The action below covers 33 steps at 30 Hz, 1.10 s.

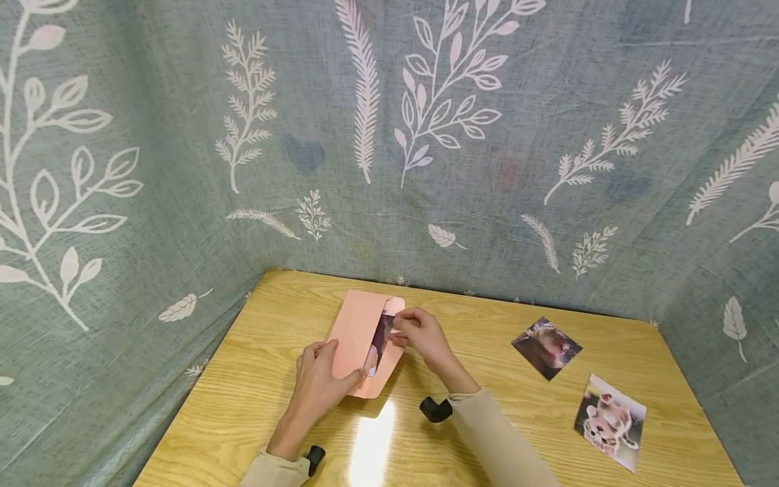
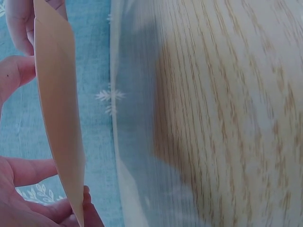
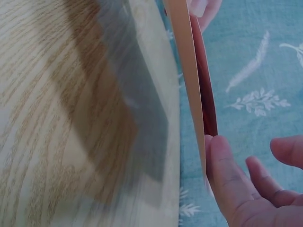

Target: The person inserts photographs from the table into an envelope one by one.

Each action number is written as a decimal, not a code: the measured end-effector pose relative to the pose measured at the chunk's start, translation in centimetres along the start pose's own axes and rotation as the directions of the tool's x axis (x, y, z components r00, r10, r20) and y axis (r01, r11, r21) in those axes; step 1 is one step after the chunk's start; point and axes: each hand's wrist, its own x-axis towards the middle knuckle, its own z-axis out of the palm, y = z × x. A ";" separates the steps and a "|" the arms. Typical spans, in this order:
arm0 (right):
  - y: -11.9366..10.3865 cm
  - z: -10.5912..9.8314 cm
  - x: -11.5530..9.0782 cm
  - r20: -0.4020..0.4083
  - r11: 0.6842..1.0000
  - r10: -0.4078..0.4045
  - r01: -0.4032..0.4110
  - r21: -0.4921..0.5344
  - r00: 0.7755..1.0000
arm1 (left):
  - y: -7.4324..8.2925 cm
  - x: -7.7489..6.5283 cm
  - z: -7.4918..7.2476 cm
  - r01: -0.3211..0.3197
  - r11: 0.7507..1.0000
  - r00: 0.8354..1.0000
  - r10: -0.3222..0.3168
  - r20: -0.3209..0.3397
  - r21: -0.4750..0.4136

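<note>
A pink envelope (image 1: 356, 314) is held up over the wooden table, its opening facing right. My left hand (image 1: 319, 377) grips it at the lower left, thumb across the front by the opening and fingers at the far edge. Partly inside the opening sits a dark photo (image 1: 382, 335). My right hand (image 1: 425, 338) pinches that photo's right edge between thumb and fingers. In the left wrist view the envelope (image 2: 59, 99) appears nearly edge-on. The right wrist view shows the photo (image 3: 207, 99) against the envelope, with right-hand fingers (image 3: 220, 156) at its lower end.
Two square photos lie on the table (image 1: 475, 311) to the right: a dark one with a pinkish shape (image 1: 546, 347), and a lighter one with a tan-and-white animal (image 1: 610, 421). A blue-grey leaf-patterned curtain (image 1: 389, 210) hangs behind and along both sides.
</note>
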 end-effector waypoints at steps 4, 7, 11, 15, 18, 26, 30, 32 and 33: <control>0.1 0.2 0.1 -0.009 1.000 -0.003 0.003 0.002 1.000 | 0.1 0.0 0.1 -0.006 1.000 1.000 0.006 -0.003 0.002; 0.1 0.4 0.2 -0.014 1.000 -0.003 0.003 -0.002 1.000 | 0.2 0.0 0.0 -0.005 1.000 1.000 0.005 -0.004 -0.004; 0.2 0.6 0.3 -0.012 1.000 0.003 -0.003 0.000 1.000 | 0.3 0.0 -0.1 -0.003 1.000 1.000 0.003 -0.004 -0.008; 0.2 0.7 0.3 -0.002 1.000 -0.007 0.007 0.000 1.000 | 0.2 0.0 -0.1 -0.002 1.000 1.000 0.002 0.000 -0.010; 0.2 0.8 0.2 0.002 1.000 -0.010 0.010 -0.004 1.000 | 0.1 -0.1 -0.1 -0.002 1.000 1.000 0.002 0.004 -0.012; 0.0 1.1 0.3 -0.002 1.000 -0.008 0.008 0.003 1.000 | 0.1 0.0 0.1 -0.006 1.000 1.000 0.006 0.004 -0.010; 0.1 1.3 0.4 -0.009 1.000 -0.010 0.010 0.000 1.000 | 0.2 0.0 0.0 -0.001 1.000 1.000 0.001 0.001 -0.004; 0.2 1.3 0.4 -0.009 1.000 -0.014 0.014 0.002 1.000 | 0.2 0.0 0.0 -0.001 1.000 1.000 0.001 0.000 -0.002; 0.2 1.3 0.4 -0.009 1.000 -0.015 0.015 0.003 1.000 | 0.2 0.0 0.0 -0.003 1.000 1.000 0.003 -0.001 0.000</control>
